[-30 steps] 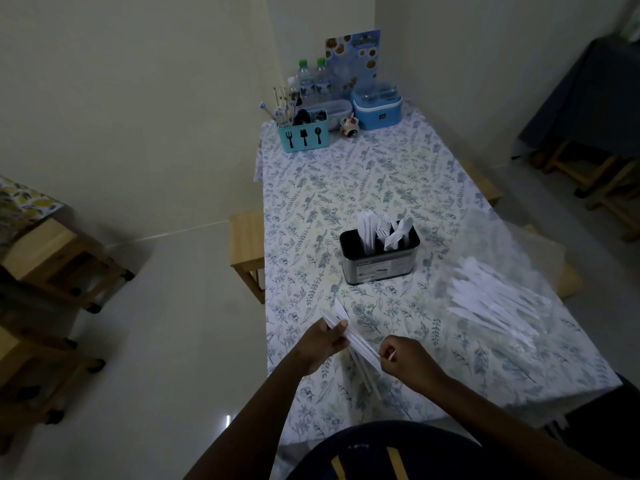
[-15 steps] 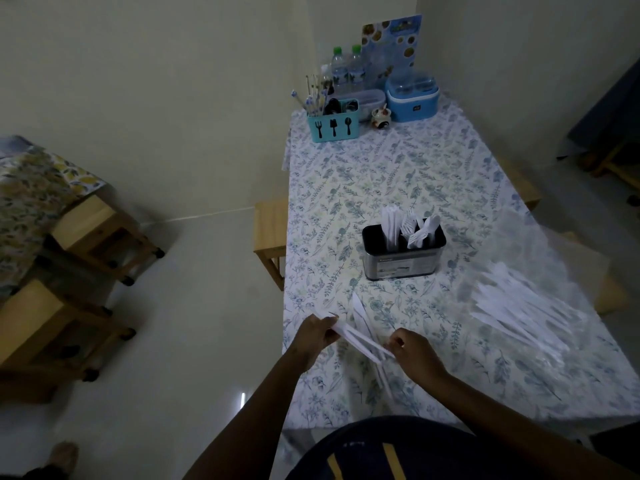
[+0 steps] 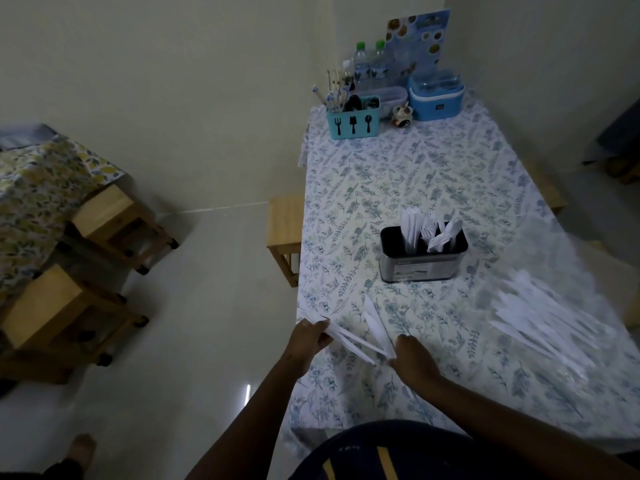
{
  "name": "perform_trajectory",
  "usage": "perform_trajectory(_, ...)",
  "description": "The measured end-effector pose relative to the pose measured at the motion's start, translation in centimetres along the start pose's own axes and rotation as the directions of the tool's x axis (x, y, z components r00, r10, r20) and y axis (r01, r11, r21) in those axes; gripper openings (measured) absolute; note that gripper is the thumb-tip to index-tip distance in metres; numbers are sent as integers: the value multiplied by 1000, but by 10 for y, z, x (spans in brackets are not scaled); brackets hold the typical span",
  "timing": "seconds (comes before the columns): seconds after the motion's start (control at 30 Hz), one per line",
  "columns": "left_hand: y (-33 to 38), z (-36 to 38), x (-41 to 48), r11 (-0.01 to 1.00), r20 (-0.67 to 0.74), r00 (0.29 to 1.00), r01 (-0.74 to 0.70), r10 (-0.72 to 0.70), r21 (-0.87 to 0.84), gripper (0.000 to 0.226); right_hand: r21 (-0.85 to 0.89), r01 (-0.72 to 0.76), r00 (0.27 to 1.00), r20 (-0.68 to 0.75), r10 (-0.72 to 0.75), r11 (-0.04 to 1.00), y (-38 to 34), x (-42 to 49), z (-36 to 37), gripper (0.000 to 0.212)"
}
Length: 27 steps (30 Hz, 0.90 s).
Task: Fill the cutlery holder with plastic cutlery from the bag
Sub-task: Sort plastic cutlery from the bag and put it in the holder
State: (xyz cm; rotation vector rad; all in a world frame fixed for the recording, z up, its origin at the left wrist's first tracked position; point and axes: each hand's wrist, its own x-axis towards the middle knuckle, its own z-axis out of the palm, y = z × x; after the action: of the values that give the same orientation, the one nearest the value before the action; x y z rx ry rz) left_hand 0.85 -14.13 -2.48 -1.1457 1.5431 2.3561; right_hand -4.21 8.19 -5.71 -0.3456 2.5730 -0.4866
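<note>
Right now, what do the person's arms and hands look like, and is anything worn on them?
The left hand and the right hand are bare, without gloves. Both forearms are uncovered as far as the frame shows: no sleeve, watch or bracelet is visible. In this dim light, small rings cannot be ruled out.

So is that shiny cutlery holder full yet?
Not full. The cutlery holder holds some white cutlery sticking up, but dark empty space shows at its left end.
</note>
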Motion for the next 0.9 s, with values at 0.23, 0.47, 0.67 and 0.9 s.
perform_trajectory(0.23,-5,3,7,1000,-3,1000,21,-21,-8,17,4,-9,999,42,9,1000,9,0,-7,37)
perform_trajectory(0.47,-8,11,11,998,33,997,64,-64,-6,12,265,-33,999,-3,35,964,24,-8,-19,25)
perform_trajectory(0.67,-9,23,9,998,82,994,68,-68,7,10,547,-20,1000,5,21,837,24,-18,-36,5)
perform_trajectory(0.9,-8,43,6,998,122,991,62,-60,-9,18,465,78,996,-64,-55,882,27,-28,-45,9)
